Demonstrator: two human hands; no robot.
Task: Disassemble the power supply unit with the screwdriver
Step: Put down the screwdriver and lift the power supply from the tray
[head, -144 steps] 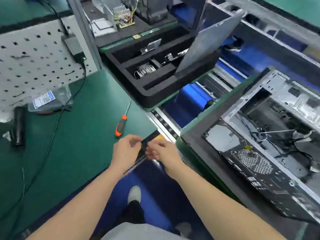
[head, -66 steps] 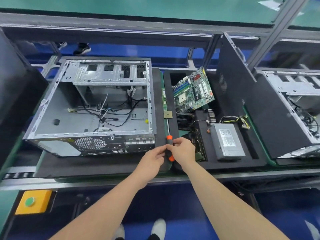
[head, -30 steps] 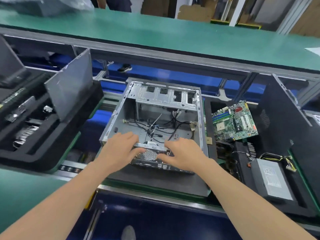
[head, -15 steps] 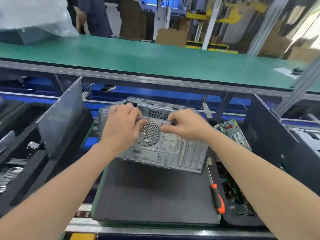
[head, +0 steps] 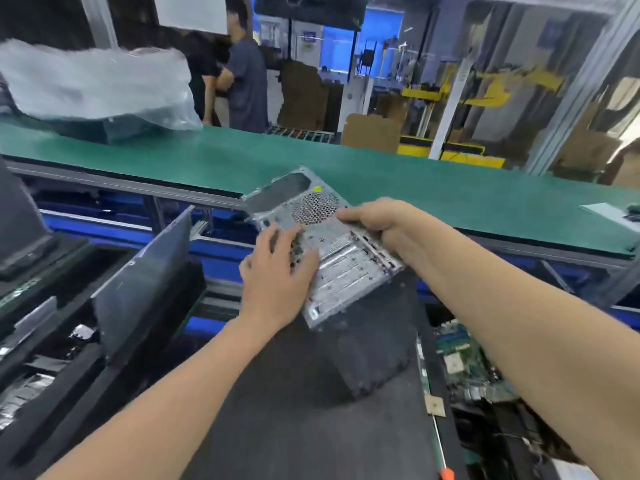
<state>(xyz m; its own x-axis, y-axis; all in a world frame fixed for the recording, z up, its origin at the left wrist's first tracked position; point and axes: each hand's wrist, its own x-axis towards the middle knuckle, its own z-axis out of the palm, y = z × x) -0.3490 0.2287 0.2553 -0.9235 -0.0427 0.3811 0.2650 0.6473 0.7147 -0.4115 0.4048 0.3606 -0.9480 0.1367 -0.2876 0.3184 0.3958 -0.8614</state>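
The computer case (head: 332, 258) is tipped sideways now: my right grip (head: 377, 226) curls round its edge, and my left grip (head: 277, 268) presses flat on it. The screwdriver (head: 446, 474) lies beside the mat (head: 277, 410), unused. I cannot see the power supply.

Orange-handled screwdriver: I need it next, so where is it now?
Head view, bottom right: the orange-handled screwdriver lies along the right edge of the black foam mat, left of the green motherboard.

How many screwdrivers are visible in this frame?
1. The screwdriver lies at the bottom right beside the foam mat, orange handle cut by the frame edge. Both the left hand and right hand are on the computer case. Others may be hidden.
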